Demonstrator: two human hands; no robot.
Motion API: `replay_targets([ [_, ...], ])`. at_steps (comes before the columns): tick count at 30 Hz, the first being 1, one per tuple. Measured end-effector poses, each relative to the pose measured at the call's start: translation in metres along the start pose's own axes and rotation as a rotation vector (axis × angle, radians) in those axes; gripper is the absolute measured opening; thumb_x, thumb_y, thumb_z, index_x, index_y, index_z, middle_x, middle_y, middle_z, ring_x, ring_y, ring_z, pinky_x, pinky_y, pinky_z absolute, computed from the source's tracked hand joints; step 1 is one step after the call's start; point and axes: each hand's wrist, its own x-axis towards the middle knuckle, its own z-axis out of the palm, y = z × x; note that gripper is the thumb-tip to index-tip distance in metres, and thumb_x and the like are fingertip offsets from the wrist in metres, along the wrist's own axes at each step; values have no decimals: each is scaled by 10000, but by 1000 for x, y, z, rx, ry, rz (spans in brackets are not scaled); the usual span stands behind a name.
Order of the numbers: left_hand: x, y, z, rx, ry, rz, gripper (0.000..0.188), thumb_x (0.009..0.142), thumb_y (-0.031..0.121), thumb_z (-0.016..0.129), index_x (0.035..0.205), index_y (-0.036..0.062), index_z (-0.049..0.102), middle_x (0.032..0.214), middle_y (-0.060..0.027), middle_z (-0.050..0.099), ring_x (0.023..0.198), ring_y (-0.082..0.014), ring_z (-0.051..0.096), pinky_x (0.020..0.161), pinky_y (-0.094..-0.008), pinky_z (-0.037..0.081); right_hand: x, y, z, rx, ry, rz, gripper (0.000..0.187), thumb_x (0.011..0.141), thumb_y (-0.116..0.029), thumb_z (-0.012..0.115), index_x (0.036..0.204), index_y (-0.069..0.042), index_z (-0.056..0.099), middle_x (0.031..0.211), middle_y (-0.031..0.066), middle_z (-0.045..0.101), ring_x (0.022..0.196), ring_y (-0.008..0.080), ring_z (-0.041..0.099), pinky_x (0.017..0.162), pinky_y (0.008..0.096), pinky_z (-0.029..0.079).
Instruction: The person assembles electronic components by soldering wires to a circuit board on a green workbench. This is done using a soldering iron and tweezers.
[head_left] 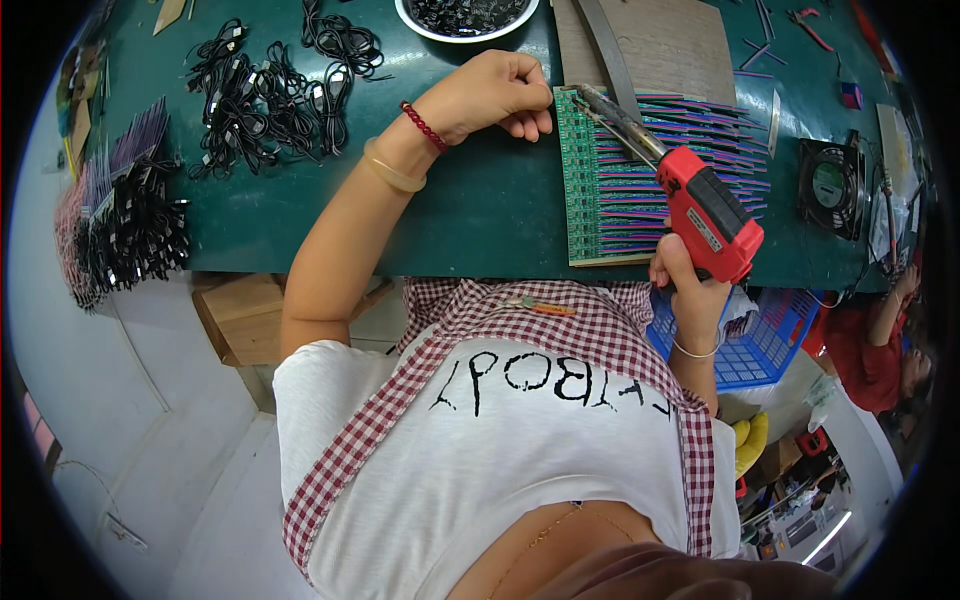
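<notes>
My right hand is wrapped round the handle of a red and black soldering gun. Its long metal barrel points up and left, with the tip at the far left corner of a panel of green circuit boards. Rows of thin multicoloured wires run rightward from the panel. Beside that same corner, my left hand is closed, thumb and fingers pressed together. Whatever it may pinch is too small or hidden. A flat metal bar lies across the far side of the wires.
A white bowl of small dark parts stands at the back. Bundled black cables lie left; more cables hang at the left edge. A black fan sits right. A blue basket is below. Another person is at far right.
</notes>
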Motion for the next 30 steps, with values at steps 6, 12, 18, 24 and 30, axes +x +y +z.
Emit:
replay_targets([
  [6,0,0,0,-3,2,-7,124,833,139,539,750,47,529,688,-60,628,550,-68,578,516,-167,457,0,5,-3,-113,5,-56,167,817,-26,613,947,51,541,605,41,521,481,100,480,457,242,396],
  [12,2,-2,-1,10,-11,5,116,826,132,538,741,53,526,669,-48,614,540,-59,565,499,-165,441,-3,13,-6,-185,33,-182,163,813,-14,612,946,53,544,592,36,520,480,99,487,454,232,395],
  [18,1,-1,-2,18,-13,8,124,828,131,542,731,58,518,657,-42,609,537,-52,559,487,-160,433,1,-4,4,-83,45,-25,150,815,-21,610,931,49,544,586,33,512,480,96,484,454,226,388],
  [24,1,-2,-3,12,-22,25,137,837,128,549,719,68,510,646,-35,608,533,-46,557,476,-154,425,-5,0,0,-128,-18,-44,116,820,-44,611,868,31,537,578,36,515,476,97,481,456,223,380],
  [30,2,-2,-2,30,-21,19,127,830,120,558,723,66,518,645,-31,608,529,-47,552,473,-158,422,-11,-5,4,-112,41,-21,217,828,-44,592,1005,69,536,579,40,514,478,98,473,455,221,369],
])
